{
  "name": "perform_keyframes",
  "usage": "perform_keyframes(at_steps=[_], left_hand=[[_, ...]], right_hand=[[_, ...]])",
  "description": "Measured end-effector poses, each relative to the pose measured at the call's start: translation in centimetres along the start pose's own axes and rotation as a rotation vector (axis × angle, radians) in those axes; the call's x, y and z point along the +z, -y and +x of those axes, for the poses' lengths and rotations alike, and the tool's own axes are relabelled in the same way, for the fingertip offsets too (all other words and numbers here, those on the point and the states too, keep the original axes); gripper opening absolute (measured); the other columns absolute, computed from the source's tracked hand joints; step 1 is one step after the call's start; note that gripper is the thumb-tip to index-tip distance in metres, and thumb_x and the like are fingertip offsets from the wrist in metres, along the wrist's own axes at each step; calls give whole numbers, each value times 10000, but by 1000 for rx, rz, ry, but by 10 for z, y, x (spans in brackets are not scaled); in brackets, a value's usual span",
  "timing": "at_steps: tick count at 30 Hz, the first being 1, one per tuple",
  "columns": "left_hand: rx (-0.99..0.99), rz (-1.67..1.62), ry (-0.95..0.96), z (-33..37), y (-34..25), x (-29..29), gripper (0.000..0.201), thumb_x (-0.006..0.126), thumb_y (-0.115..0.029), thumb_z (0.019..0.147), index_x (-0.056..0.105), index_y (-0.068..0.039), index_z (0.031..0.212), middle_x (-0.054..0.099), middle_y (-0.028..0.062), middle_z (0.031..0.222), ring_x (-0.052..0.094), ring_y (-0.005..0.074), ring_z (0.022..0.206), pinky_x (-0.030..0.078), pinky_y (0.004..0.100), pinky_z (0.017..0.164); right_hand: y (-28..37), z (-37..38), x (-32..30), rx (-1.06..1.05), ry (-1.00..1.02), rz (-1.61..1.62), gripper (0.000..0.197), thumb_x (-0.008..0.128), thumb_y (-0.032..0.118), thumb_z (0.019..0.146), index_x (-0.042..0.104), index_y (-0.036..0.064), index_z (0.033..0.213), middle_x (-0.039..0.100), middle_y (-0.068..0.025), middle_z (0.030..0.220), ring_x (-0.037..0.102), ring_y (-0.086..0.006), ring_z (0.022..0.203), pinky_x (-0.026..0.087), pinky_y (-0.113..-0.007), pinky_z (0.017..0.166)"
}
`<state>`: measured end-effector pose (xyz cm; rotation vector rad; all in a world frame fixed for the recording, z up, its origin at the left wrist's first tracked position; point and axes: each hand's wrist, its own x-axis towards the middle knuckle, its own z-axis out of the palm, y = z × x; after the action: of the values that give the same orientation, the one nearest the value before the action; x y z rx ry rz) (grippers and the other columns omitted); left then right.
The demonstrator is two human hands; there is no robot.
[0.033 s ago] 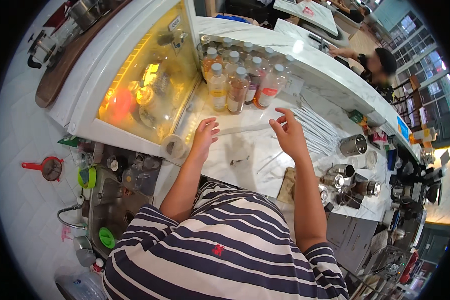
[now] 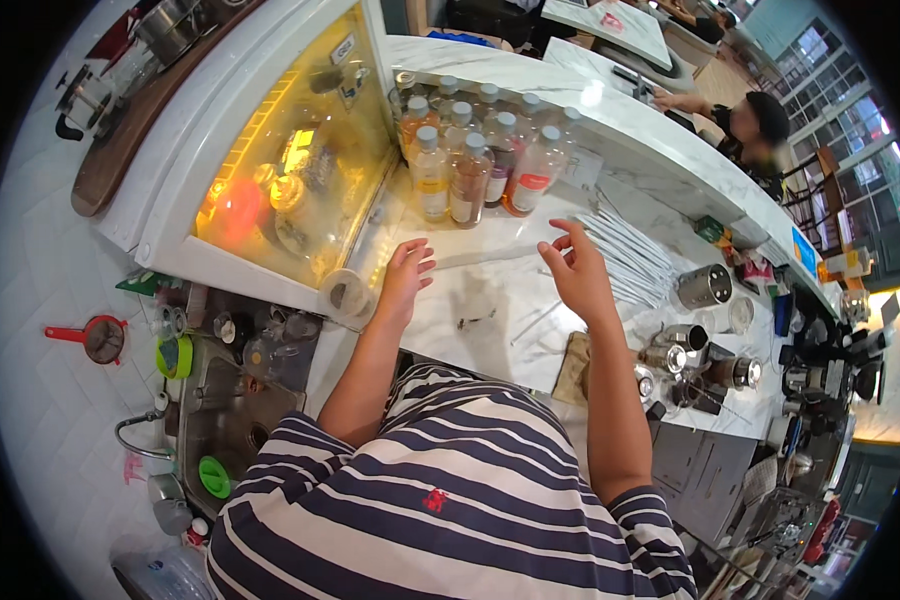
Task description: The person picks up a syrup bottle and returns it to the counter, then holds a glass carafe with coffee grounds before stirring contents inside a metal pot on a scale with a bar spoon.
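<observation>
1. White marble counter [image 2: 500, 350]: runs under and around the bottles [image 2: 470, 190].
2. Glass-doored case [image 2: 230, 270]: left of the bottles, lit yellow inside.
3. Sink [image 2: 232, 425]: left of the bottles and nearer the body.
4. Bottles: upright, capped, packed close, amber to purplish contents.
5. Sticks [image 2: 625, 260]: white, thin, loosely fanned to the right of the bottles, just beyond the right hand.
6. Right hand [image 2: 582, 275]: nearer the body than the bottles, thumb apart from fingers, no grasp seen. Left hand [image 2: 406, 280]: likewise on the near side, fingers loosely curled, apparently empty.
7. Pale strip [image 2: 490, 258]: between the hands, near side of the bottles.
8. Dark marks [image 2: 477, 320]: farther from the bottles than the strip, toward the body.
9. Progress, judged: bottles grouped, sticks laid out but not bundled; both hands look free, no handling under way. What remains, cannot tell.
10. Unclear: rear bottles half covered by front ones; case contents hazy; strip could be object or marble vein, contact with fingertips uncertain; marks too small to identify.
</observation>
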<state>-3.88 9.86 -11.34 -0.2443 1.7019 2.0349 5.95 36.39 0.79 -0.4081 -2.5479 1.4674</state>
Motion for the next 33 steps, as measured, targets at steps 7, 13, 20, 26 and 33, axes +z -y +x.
perform_keyframes(at_steps=[7,13,20,26,33], left_hand=[[27,-28,88,-99,21,34,326,528,-330,1034,570,-113,1273,635,76,1240,609,192,1104,471,358,890],[-47,-46,270,-203,55,118,297,511,-311,1054,555,-98,1257,643,89,1212,618,197,1087,484,356,886],[-218,-143,697,-320,84,231,282,485,-274,1066,538,-81,1263,638,121,1222,621,223,1118,490,369,916],[-295,-40,864,-382,128,293,263,486,-277,1067,540,-89,1243,634,108,1230,613,211,1128,481,359,926],[-369,143,946,-410,166,357,247,484,-277,1067,544,-96,1223,631,87,1193,605,197,1112,472,354,929]], right_hand=[[-25,-134,-40,20,-99,138,524,718,170,918,513,62,1388,627,-64,892,563,-121,644,470,-289,622],[-48,-283,-90,94,-199,244,465,717,118,918,550,45,1346,632,-47,910,588,-108,727,495,-268,694],[-85,-428,-144,222,-456,359,380,630,64,967,540,46,1336,598,-25,918,571,-97,791,494,-253,709],[-106,-504,-178,243,-734,485,338,610,73,978,541,25,1306,589,-30,900,562,-95,772,487,-248,687],[-133,-555,-217,272,-939,556,322,597,72,981,540,18,1293,596,-39,898,567,-99,771,490,-250,696]])
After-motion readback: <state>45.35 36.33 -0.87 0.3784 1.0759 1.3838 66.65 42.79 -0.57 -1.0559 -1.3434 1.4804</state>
